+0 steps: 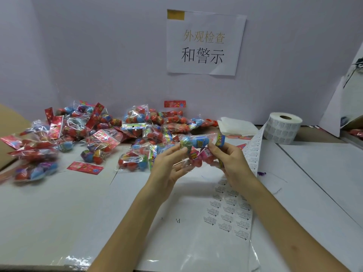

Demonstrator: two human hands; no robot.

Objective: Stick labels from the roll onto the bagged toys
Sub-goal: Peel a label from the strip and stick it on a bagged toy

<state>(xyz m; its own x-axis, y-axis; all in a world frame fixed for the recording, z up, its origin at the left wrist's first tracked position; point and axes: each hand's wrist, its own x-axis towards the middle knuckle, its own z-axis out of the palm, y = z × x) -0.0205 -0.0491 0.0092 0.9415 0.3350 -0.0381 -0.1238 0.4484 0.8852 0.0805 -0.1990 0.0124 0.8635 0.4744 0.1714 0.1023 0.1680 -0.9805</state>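
From the head camera, you held one clear bag of toys (200,147) up over the middle of the white table (59,203), between both hands. Your left hand (170,165) pinched the bag's left end with thumb and forefinger, the other fingers loosely spread beneath it. Your right hand (231,160) gripped the right end, fingers curled round the plastic. Inside the bag lay egg-shaped toys, one blue on top and pink and red ones below. Behind it, along the back wall, sat a pile of bagged toys (117,130), each clear bag filled with red, blue or purple eggs under a printed header card. The label roll (282,130) stood at the far right of the table, just beside a stack of folded white sheets (237,125). Its label strip (231,209) ran down across the table, passing under your right wrist. A paper sign (204,44) hung on the wall above.
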